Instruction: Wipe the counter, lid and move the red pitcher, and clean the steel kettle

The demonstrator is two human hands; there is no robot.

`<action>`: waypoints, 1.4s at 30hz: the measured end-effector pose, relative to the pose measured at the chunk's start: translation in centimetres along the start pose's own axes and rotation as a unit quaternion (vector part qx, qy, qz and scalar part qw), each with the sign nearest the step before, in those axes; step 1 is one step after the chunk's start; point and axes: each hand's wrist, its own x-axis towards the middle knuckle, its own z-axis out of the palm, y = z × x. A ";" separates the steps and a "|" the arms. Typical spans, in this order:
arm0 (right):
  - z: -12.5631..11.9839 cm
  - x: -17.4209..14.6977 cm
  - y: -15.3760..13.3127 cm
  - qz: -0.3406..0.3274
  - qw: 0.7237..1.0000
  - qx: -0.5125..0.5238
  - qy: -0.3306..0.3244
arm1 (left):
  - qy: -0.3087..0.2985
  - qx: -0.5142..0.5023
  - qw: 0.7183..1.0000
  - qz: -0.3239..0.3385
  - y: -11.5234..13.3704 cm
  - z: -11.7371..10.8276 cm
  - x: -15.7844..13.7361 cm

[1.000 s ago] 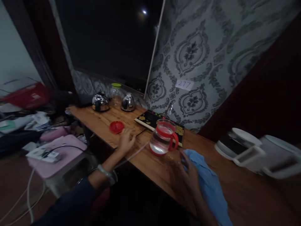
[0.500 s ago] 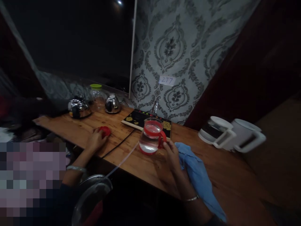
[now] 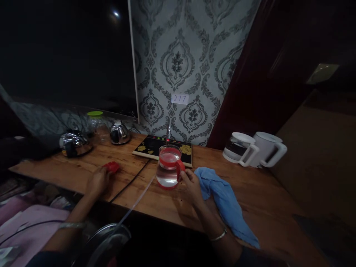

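Red lid (image 3: 112, 167) at the left hand (image 3: 98, 181), red-handled jug (image 3: 167, 177) at the right hand (image 3: 192, 185)

Clear-walled and banded in red, the jug stands upright on the wooden table (image 3: 263, 194), just in front of the black hob (image 3: 152, 145), and holds a clear liquid. The right hand pinches its handle between thumb and fingers. Off to the left, the left hand closes its fingers on the near edge of the lid, which looks tilted; its far side shows beyond the fingertips, though the thumb's exact hold is hard to make out.

Gold flowers decorate the hob, and a red light glows along its back edge. A dark cord (image 3: 129, 182) runs from its front to the near edge of the table. Beside the jug, a pale tube (image 3: 138, 199) slopes down over that edge towards a metal basin (image 3: 122, 233) below.

Just right of the right hand lies a crumpled blue cloth (image 3: 224, 198). Farther right, a white-handled pot (image 3: 238, 149) stands close beside a white pitcher (image 3: 264, 146). At the left end of the table are a shiny kettle (image 3: 79, 142), a glass jar (image 3: 100, 129) with a green top and a smaller metal pot (image 3: 119, 132).

Above the hob, a paper (image 3: 180, 98) reading 277 is fixed to the patterned wall (image 3: 178, 61), near a large dark screen (image 3: 63, 55). At lower left stands a pink stool (image 3: 35, 217).
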 end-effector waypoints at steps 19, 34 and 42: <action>-4.3 -6.2 -2.4 0.042 0.999 -0.030 0.006 | -0.181 -0.799 0.561 -0.123 14.2 -8.6 -4.3; -4.9 -3.1 -11.9 -0.306 0.906 -0.291 -0.042 | -0.264 -0.832 0.479 -0.087 22.8 -8.5 -4.8; -3.2 0.7 -13.8 -0.351 0.851 -0.353 -0.166 | -0.302 -0.820 0.483 -0.063 24.5 -8.4 -4.5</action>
